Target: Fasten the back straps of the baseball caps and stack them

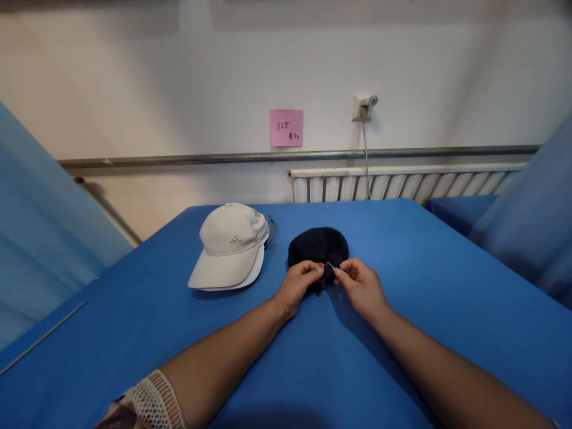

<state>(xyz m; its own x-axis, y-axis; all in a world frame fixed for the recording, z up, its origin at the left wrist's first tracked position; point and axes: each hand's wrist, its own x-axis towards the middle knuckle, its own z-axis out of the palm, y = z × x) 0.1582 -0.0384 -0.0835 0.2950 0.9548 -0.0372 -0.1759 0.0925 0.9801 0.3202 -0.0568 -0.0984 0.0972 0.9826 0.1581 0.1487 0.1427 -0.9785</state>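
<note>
A dark cap (318, 243) rests on the blue table cover, its rounded crown toward the wall. My left hand (300, 280) pinches the near edge of this cap, left of a small shiny metal buckle (329, 265). On the other side of the buckle, my right hand (358, 283) has thumb and forefinger pressed together at the dark strap. The fingertips partly cover the strap, so how it runs through the buckle cannot be made out. To the left of the dark cap sits a beige cap (230, 238), brim facing me.
Beneath the beige cap, a paler brim (254, 273) shows, with a grey piece (271, 229) behind. A thin stick (44, 336) lies at the table's left. Blue curtains (40, 226) hang on both sides. A metal rail (214, 158), radiator (402, 183) and plugged socket (363, 108) line the wall.
</note>
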